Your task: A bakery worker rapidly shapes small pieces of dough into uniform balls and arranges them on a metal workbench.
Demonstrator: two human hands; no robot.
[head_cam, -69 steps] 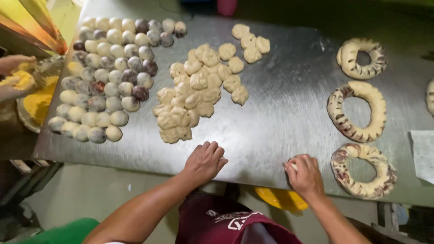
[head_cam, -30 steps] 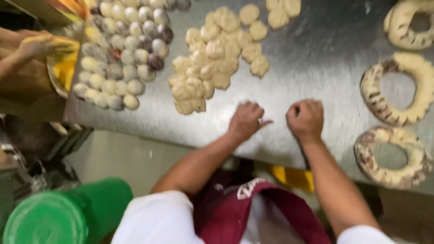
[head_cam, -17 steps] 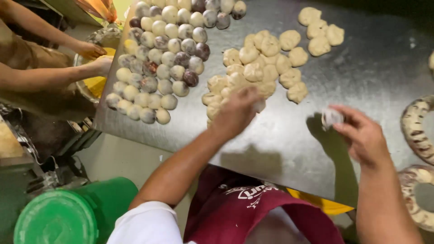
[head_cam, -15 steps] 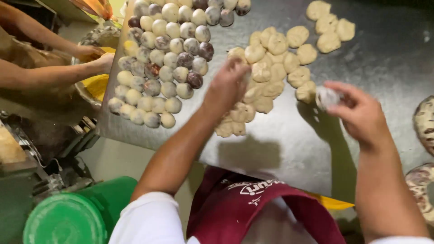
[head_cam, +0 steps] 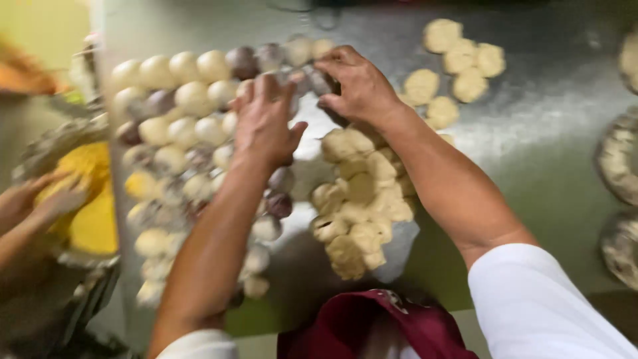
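My left hand [head_cam: 266,119] lies palm down over the right side of a field of round dough balls [head_cam: 179,126], pale and purple ones in rows on a steel table [head_cam: 531,173]. My right hand [head_cam: 355,83] reaches beside it, fingers curled at the top row of balls, near a purple one; whether it holds one is blurred. A heap of flattened pale dough pieces [head_cam: 359,199] lies under my right forearm. More flat rounds [head_cam: 458,60] sit farther right.
Ring-shaped marbled dough pieces [head_cam: 621,159] lie at the right edge. At the left, another person's hands [head_cam: 40,199] work at a bowl of yellow filling [head_cam: 86,199]. The table's near edge runs just above my maroon apron [head_cam: 379,332].
The view has swung left and closer. Both my hands moved from the table's near edge, past the flat dough heap, up to the rows of balls; the right hand had carried a small piece.
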